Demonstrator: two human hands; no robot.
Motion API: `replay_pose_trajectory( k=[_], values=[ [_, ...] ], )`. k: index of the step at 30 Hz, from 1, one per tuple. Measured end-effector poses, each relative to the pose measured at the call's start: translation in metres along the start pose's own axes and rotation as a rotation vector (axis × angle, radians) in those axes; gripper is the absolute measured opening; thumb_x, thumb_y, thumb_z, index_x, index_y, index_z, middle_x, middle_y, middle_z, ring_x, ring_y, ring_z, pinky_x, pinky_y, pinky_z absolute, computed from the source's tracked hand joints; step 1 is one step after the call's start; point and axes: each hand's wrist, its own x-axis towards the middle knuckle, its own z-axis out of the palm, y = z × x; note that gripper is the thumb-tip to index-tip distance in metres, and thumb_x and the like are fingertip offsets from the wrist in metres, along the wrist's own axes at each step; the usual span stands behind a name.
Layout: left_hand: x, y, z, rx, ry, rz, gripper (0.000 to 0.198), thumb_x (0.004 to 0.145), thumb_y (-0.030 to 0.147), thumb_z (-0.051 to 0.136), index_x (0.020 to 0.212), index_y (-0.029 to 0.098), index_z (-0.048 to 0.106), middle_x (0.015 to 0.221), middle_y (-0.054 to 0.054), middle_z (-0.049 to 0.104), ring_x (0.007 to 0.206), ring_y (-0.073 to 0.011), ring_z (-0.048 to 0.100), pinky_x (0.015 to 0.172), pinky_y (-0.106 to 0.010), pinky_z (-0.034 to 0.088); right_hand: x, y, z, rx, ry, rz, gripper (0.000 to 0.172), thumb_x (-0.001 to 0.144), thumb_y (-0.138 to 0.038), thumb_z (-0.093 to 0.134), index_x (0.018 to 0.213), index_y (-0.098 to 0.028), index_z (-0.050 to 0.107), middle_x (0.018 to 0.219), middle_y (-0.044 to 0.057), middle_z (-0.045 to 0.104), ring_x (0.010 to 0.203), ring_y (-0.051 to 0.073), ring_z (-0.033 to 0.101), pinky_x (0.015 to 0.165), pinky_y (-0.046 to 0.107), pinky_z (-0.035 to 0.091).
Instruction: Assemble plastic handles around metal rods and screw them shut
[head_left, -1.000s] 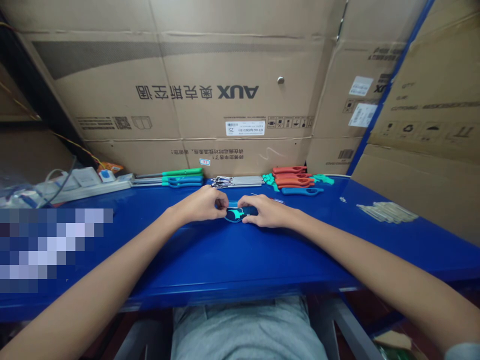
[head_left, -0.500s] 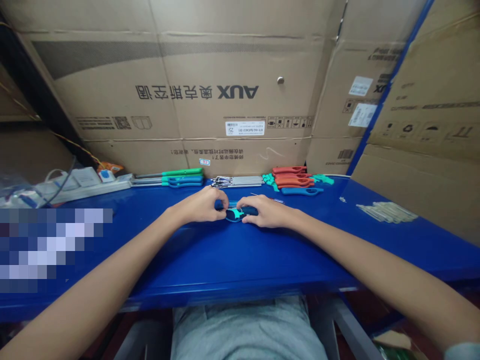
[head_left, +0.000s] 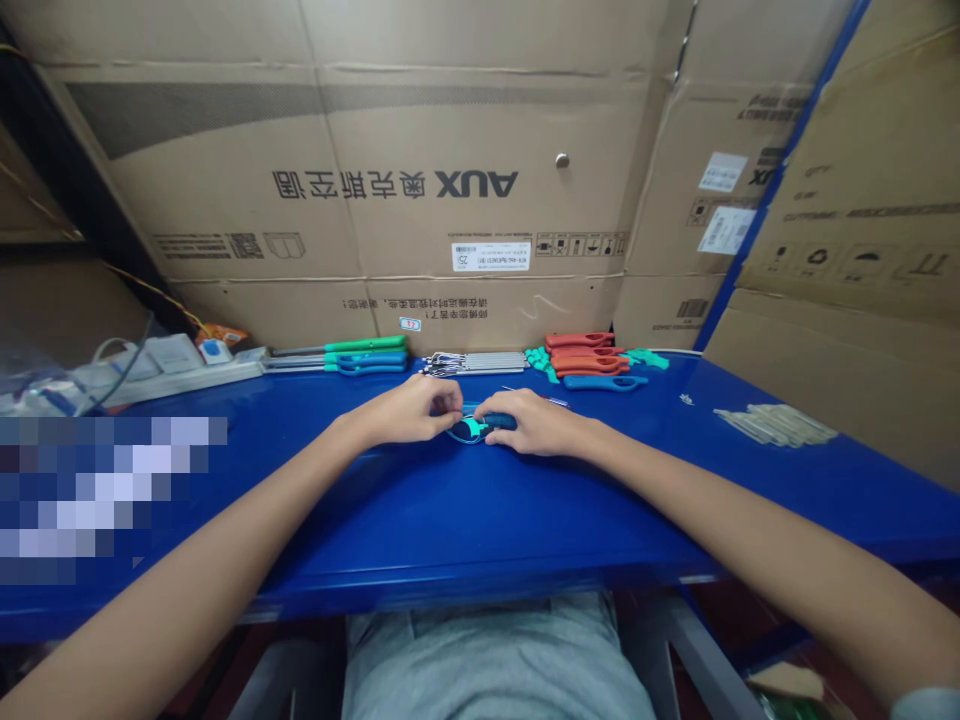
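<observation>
fingers of the left hand (head_left: 409, 410) curl inward, hold unclear; right fingers (head_left: 501, 405) clasp a teal-and-blue plastic handle (head_left: 471, 430) on a blue metal bench (head_left: 480, 520).

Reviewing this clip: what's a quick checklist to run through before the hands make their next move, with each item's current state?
1. Right hand holding the teal-and-dark-blue plastic part: ok, fingers wrapped over its dark blue end.
2. Left hand touching that part: cannot tell, fingertips are right at it.
3. Part's middle section: cannot tell, partly hidden by the hands.
4. Thin rod just behind the right hand: cannot tell whether they touch.
5. Row of steel springs at the back of the blue table: ok, lying apart from both hands.
</observation>
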Motion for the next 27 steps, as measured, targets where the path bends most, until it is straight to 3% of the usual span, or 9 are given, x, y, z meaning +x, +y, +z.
replay_pose_trajectory(
  k=[8,13,19,27],
  values=[
    [0.0006,-0.0037,-0.0015,-0.079,-0.032,0.035,0.015,0.083,0.021,0.053,0.085,0.016,0.066,0.076,-0.002,0.069,0.067,-0.0130,0.060,0.063,-0.022,0.043,-0.0018,-0.0006,-0.0015,0.047,-0.010,0.085,0.034,0.079,-0.025,0.069,0.112,-0.020,0.060,0.108,0.007,0.069,0.101,0.023,0.063,0.083,0.032,0.047],
    [0.0004,-0.0045,-0.0020,-0.009,-0.037,0.052,0.020,0.082,0.016,0.049,0.086,0.016,0.069,0.078,-0.001,0.071,0.066,-0.0122,0.059,0.062,-0.021,0.042,-0.0019,0.0023,-0.0002,0.046,-0.010,0.053,0.026,0.080,-0.026,0.068,0.105,-0.019,0.063,0.106,0.006,0.069,0.098,0.022,0.064,0.084,0.032,0.046],
    [-0.0007,-0.0009,-0.0028,0.015,-0.019,0.046,0.023,0.076,0.012,0.052,0.089,0.016,0.071,0.080,-0.002,0.073,0.067,-0.0127,0.063,0.063,-0.021,0.044,-0.0019,0.0049,0.0009,0.047,0.000,0.043,0.029,0.080,-0.025,0.067,0.108,-0.020,0.063,0.107,0.006,0.069,0.099,0.022,0.064,0.085,0.032,0.046],
    [0.0002,0.0012,0.0029,-0.045,0.001,0.023,0.018,0.082,0.030,0.057,0.080,0.016,0.068,0.070,-0.001,0.069,0.061,-0.0121,0.062,0.057,-0.021,0.044,-0.0018,0.0053,0.0020,0.042,0.007,0.061,0.033,0.080,-0.026,0.067,0.112,-0.020,0.061,0.106,0.007,0.069,0.098,0.022,0.064,0.083,0.033,0.047]
  ],
)
